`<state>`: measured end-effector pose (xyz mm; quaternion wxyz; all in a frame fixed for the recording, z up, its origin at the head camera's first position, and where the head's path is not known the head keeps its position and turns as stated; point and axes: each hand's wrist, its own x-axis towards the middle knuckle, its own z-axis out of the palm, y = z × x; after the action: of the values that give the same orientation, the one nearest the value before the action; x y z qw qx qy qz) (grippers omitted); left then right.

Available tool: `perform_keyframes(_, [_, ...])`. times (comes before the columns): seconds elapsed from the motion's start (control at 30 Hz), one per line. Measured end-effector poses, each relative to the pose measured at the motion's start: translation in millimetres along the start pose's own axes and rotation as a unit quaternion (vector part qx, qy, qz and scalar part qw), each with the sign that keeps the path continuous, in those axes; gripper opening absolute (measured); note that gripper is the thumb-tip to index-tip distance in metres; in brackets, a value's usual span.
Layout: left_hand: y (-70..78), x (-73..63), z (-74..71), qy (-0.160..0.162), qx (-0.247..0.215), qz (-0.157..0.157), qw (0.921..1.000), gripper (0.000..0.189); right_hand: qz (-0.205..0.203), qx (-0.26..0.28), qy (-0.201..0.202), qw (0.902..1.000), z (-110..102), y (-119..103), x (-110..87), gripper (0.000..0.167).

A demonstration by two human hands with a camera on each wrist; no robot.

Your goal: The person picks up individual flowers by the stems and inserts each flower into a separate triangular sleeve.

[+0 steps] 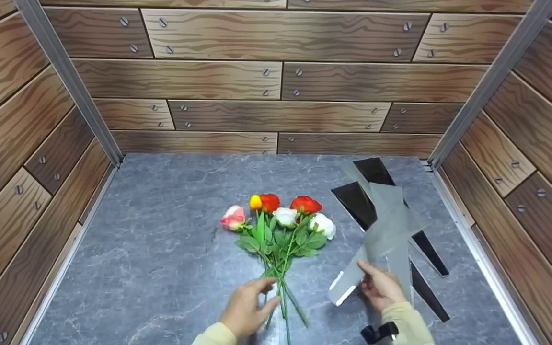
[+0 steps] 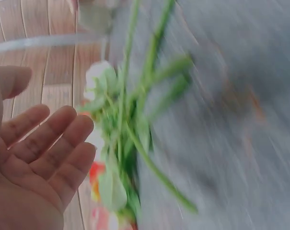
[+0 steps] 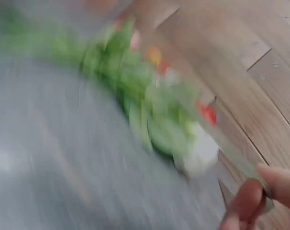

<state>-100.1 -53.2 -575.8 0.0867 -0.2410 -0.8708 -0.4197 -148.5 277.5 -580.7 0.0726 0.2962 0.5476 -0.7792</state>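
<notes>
A bunch of artificial flowers, with red, white, pink and yellow heads, lies on the grey marbled tabletop, its green stems crossing toward the front. Right beside those stems is my left hand, thumb and fingers apart and loosely bent; the left wrist view shows its palm holding nothing. My right hand pinches a translucent flower sleeve near its narrow end. In the right wrist view, the thumb and finger grip the sleeve's edge, while the flowers there are blurred.
Several more sleeves overlap at the right, among them a black-panelled one and another black-panelled one. Wood-patterned walls enclose the tabletop at the back and sides. A black device sits at my right wrist.
</notes>
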Motion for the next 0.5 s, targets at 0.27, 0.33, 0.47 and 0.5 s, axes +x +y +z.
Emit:
perform_keyframes(0.27, [30.0, 29.3, 28.9, -0.098, -0.258, -0.195, 0.9411, 0.060, 0.044, 0.066, -0.084, 0.9933, 40, 19, -12.6, 0.008])
perform_keyframes(0.33, [35.5, 33.5, 35.8, -0.081, -0.299, -0.222, 0.9246, 0.059, 0.045, 0.066, -0.107, 0.9911, 47, 23, -15.0, 0.007])
perform_keyframes(0.47, [41.9, 39.8, 45.2, -0.044, -0.352, -0.270, 0.8952, 0.055, 0.049, 0.070, -0.144, 0.9859, 56, 29, -19.9, 0.007])
perform_keyframes(0.5, [42.7, 40.8, 46.8, -0.037, -0.362, -0.279, 0.8888, 0.053, 0.051, 0.071, -0.150, 0.9848, 58, 30, -20.6, 0.007])
